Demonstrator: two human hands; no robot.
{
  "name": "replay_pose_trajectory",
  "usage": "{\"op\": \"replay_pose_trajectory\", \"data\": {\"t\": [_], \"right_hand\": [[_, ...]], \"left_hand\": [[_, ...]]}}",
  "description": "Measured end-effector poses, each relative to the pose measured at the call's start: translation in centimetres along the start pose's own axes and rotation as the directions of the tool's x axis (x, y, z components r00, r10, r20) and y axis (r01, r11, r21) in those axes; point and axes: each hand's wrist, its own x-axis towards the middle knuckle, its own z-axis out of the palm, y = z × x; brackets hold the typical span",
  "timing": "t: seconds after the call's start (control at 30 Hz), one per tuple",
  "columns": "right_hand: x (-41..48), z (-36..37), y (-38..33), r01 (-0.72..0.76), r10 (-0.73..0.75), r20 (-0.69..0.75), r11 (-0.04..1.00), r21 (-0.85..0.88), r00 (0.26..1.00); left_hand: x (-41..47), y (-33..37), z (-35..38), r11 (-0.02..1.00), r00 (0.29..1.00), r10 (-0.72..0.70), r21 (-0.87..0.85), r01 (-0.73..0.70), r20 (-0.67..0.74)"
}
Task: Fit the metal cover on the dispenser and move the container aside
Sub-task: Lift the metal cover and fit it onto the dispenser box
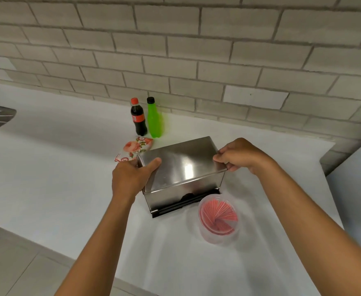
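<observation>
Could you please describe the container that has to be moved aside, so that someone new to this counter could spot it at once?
Find the steel dispenser on the white counter, held at both ends by two hands. Just in front of its right corner stands the container, a round clear plastic tub. It alone is see-through and holds red sticks fanned out inside.

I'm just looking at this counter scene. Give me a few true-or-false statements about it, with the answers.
1. Both hands hold the metal cover, left hand at one end, right hand at the other. True.
2. The round container is empty. False: it holds red sticks.
3. Two bottles stand by the wall, a dark bottle and a green bottle. True.
4. The container sits on top of the dispenser. False: it stands on the counter beside it.
</observation>
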Motion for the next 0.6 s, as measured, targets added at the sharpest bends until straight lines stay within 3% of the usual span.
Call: {"op": "replay_pose_trajectory", "data": {"t": [0.4,0.6], "right_hand": [[1.4,-0.3,-0.8,-0.012,0.021,0.045,0.98,-0.198,0.999],[1.7,-0.2,-1.5,-0.023,0.039,0.05,0.956,-0.291,0.998]], "left_hand": [[-0.1,-0.1,0.2,0.998,0.998,0.053,0.033,-0.052,-0.045],[-0.3,0.3,0.3,0.987,0.998,0.053,0.152,-0.047,-0.032]]}}
